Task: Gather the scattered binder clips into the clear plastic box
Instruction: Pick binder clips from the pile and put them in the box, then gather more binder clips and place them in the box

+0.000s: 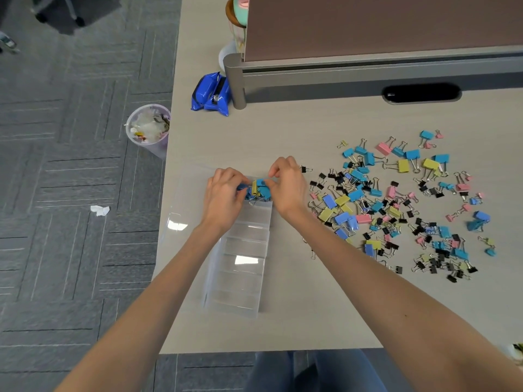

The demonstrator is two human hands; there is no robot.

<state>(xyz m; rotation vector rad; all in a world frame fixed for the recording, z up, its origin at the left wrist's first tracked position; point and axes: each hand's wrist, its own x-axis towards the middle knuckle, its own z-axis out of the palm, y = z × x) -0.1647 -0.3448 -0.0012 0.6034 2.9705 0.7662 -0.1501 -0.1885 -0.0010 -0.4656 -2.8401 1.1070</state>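
A clear plastic box (pixel 240 267) with several compartments lies on the table before me, its lid (pixel 181 205) open to the left. Blue and yellow binder clips (pixel 259 189) sit bunched in its farthest compartment. My left hand (pixel 223 193) and my right hand (pixel 285 182) both hover over that compartment, fingers curled and pinching clips in the bunch. Many scattered binder clips (pixel 396 202) in blue, yellow, pink and black cover the table to the right.
A blue packet (pixel 210 93) lies at the back beside a grey partition post (pixel 236 80). A bin (pixel 148 128) with rubbish stands on the floor by the table's left edge. A scrap of paper (pixel 99 210) lies on the carpet.
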